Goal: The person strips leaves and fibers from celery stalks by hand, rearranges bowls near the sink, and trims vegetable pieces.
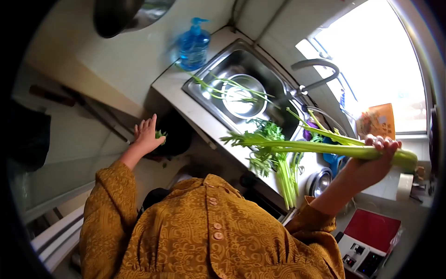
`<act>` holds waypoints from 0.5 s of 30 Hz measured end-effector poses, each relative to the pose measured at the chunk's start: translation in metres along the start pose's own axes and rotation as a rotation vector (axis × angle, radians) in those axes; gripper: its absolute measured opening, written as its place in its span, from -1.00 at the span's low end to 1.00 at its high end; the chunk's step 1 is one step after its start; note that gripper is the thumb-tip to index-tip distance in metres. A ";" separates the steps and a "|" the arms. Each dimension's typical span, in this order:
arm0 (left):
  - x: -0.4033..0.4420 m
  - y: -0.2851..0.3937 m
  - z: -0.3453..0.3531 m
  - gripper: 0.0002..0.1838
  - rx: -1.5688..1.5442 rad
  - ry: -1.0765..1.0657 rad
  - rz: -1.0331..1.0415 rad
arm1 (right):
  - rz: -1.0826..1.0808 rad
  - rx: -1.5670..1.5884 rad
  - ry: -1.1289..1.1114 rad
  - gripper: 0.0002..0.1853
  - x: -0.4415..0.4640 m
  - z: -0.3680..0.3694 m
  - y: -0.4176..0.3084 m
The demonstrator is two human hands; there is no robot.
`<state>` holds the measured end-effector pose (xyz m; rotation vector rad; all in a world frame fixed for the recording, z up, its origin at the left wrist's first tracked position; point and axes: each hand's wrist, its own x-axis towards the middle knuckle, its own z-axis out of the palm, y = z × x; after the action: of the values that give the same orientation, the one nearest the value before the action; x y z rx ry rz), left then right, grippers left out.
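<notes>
My right hand [374,160] is wrapped round the base of a celery stalk bunch [320,148], its leafy ends pointing left across the counter. On the left, my left hand [147,136] is open, fingers stretched out, above a dark bin-like opening [179,135]. A small green leaf piece [160,135] shows at the thumb; whether it touches the hand I cannot tell. More celery [285,179] lies on the counter beside the sink, below the held stalks. Long thin green stalks [218,90] lie across the sink and a metal bowl [244,109] inside it.
A blue pump bottle [194,46] stands at the sink's corner. The steel sink [239,44] has a curved faucet [320,63] near the window. A metal bowl [320,181] sits at the counter's right end. An orange package [377,120] stands by the window. A red-topped appliance [371,230] is lower right.
</notes>
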<state>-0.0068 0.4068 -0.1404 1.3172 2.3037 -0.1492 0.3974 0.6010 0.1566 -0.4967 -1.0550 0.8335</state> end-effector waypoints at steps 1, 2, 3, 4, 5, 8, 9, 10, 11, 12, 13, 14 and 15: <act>0.004 0.005 0.001 -0.29 -0.026 0.104 0.162 | 0.025 -0.032 0.040 -0.76 -0.001 0.003 0.000; 0.008 0.007 0.000 -0.49 -0.050 0.207 0.319 | 0.066 -0.021 0.042 -0.77 0.000 -0.001 0.001; 0.008 0.027 -0.025 -0.68 -0.244 0.127 0.368 | 0.078 -0.008 0.079 -0.81 -0.001 0.001 0.000; 0.003 0.056 -0.053 -0.80 -0.435 0.045 0.411 | 0.093 0.011 0.116 -0.84 -0.004 0.005 0.000; -0.002 0.077 -0.061 -0.83 -0.535 0.242 0.595 | 0.085 0.016 0.122 -0.84 -0.004 0.003 0.000; -0.031 0.143 -0.109 -0.90 -0.797 -0.016 0.765 | 0.064 0.084 0.072 -0.74 -0.006 -0.005 0.000; -0.038 0.161 -0.115 -0.85 -0.872 -0.103 0.827 | 0.075 0.107 0.079 -0.72 -0.008 -0.006 0.000; -0.043 0.179 -0.112 -0.75 -0.902 -0.197 0.877 | 0.087 0.129 0.086 -0.70 -0.009 -0.008 0.000; -0.049 0.194 -0.111 -0.61 -0.817 -0.119 0.997 | 0.078 0.161 0.078 -0.71 -0.010 -0.011 0.000; -0.054 0.210 -0.108 -0.55 -0.683 0.158 1.173 | 0.067 0.166 0.089 -0.71 -0.012 -0.015 0.000; -0.056 0.222 -0.107 -0.57 -0.646 0.231 1.220 | 0.064 0.198 0.089 -0.71 -0.015 -0.018 0.000; -0.059 0.231 -0.106 -0.58 -0.610 0.303 1.263 | 0.065 0.230 0.089 -0.72 -0.018 -0.022 0.000; -0.064 0.238 -0.105 -0.58 -0.599 0.298 1.270 | 0.080 0.265 0.107 -0.72 -0.019 -0.026 0.001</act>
<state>0.1824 0.5171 0.0142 2.1850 1.1057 1.0866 0.4160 0.5868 0.1342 -0.3557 -0.8157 0.9904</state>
